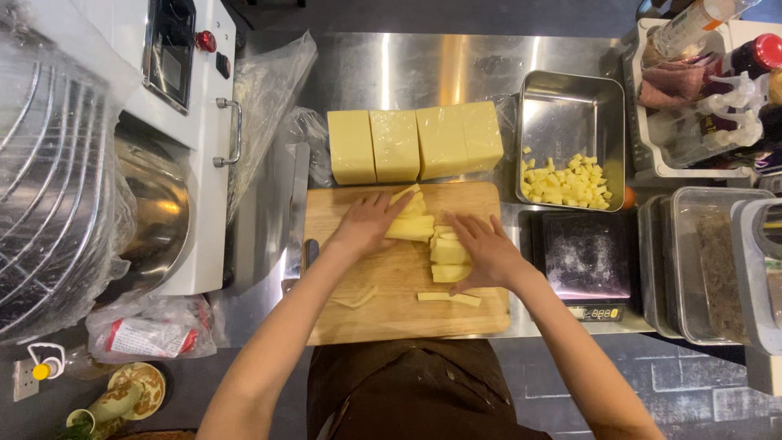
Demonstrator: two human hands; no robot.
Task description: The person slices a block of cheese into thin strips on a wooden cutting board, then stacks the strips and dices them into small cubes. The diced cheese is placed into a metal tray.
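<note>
A wooden cutting board (pixel 383 314) lies on the steel counter in front of me. My left hand (pixel 368 222) rests on a fanned stack of pale yellow butter strips (pixel 412 225) at the board's top middle. My right hand (pixel 485 251) lies over a second pile of butter strips (pixel 448 254) just to the right. A few loose strips (pixel 450 298) lie near the board's front. Behind the board stands a row of large butter blocks (pixel 415 143). Neither hand holds a tool.
A steel pan (pixel 570 106) holding butter cubes (pixel 566 182) sits at the back right, a digital scale (pixel 588 262) below it. A knife (pixel 296 213) lies left of the board. A white mixer with steel bowl (pixel 155 204) fills the left; plastic tubs (pixel 709 265) stand right.
</note>
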